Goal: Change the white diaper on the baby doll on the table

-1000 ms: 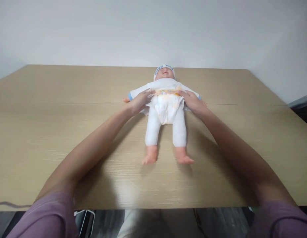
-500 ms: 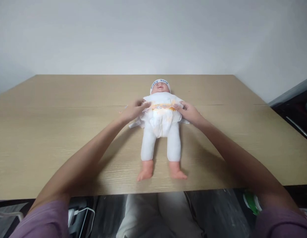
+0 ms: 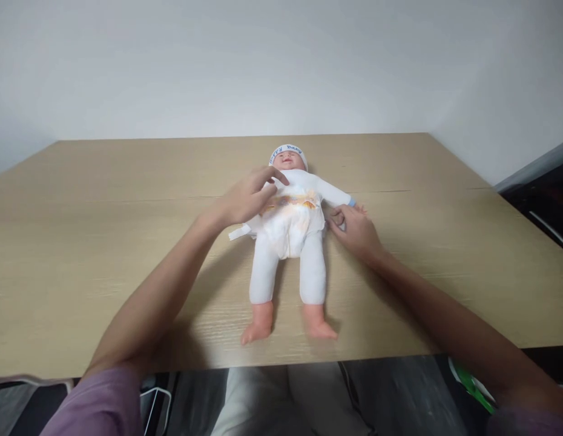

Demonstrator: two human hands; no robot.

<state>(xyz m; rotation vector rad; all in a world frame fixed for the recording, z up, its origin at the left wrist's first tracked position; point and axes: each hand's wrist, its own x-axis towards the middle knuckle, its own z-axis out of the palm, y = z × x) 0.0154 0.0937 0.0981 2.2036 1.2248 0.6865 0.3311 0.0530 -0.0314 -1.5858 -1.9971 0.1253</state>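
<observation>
A baby doll in a white suit and lettered headband lies on its back, its bare feet toward me. Around its hips is a white diaper with an orange-patterned waistband. My left hand hovers over the doll's chest and the waistband's left end, fingers apart and holding nothing visible. Beside the doll's right-side hip, my right hand is closed in a pinch on the diaper's side tab, mostly hidden by the fingers. A white diaper tab sticks out flat on the left side.
The wooden table has a seam across it and meets a pale wall at the back. A dark object stands past the right edge. Below the front edge are my legs and a green-and-white item.
My right hand has left the waistband and moved down and outward to the diaper's side, uncovering the doll's arm. My left hand has risen slightly, its fingers reaching over the chest.
</observation>
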